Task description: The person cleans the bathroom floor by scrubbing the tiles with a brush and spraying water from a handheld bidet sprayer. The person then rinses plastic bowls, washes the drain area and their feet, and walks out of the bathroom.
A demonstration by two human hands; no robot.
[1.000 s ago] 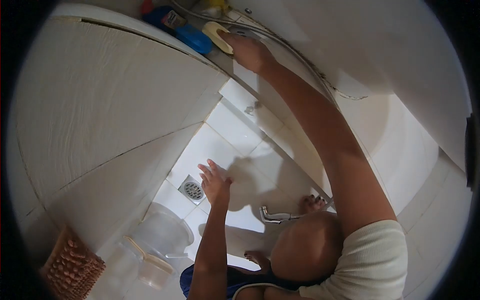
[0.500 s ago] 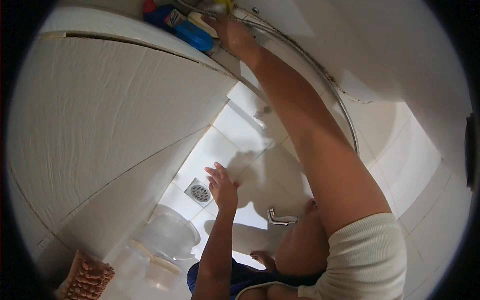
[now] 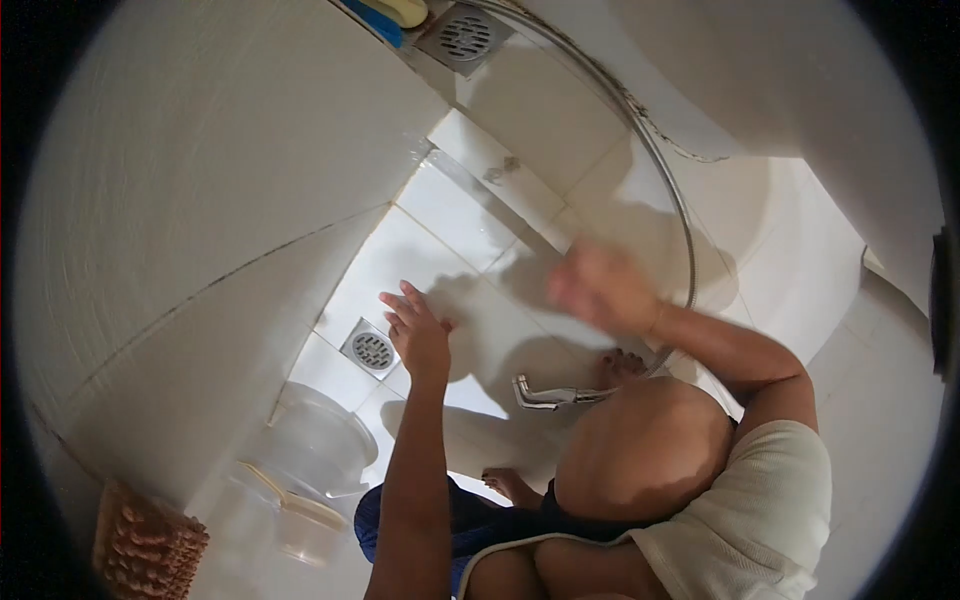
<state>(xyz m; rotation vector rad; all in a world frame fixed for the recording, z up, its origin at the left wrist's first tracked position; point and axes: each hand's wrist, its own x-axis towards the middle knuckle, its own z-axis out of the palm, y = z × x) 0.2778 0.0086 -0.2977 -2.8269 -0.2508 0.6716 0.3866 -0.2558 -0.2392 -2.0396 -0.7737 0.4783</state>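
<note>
My left hand (image 3: 418, 340) hovers above the white floor tiles with its fingers spread and nothing in them. Just left of it is a square metal floor drain (image 3: 371, 349). My right hand (image 3: 602, 288) is in the air over the floor, to the left of the metal shower hose (image 3: 684, 235). Motion smears its fingers, so I cannot make out their pose or anything in them. Below it, near my knee, lies a chrome handheld sprayer (image 3: 552, 395) on the floor.
A low white tiled ledge (image 3: 495, 180) crosses the floor. Beyond it are a second drain (image 3: 465, 38), part of a blue bottle (image 3: 376, 20) and a pale yellow object (image 3: 403, 8). A clear tub (image 3: 325, 440), a dipper (image 3: 308, 522) and a brown tufted mat (image 3: 150, 548) are lower left.
My right hand has drawn back from beside the bottles at the top, toward my body. The view has shifted, and the far drain now shows. My left hand keeps its spread pose.
</note>
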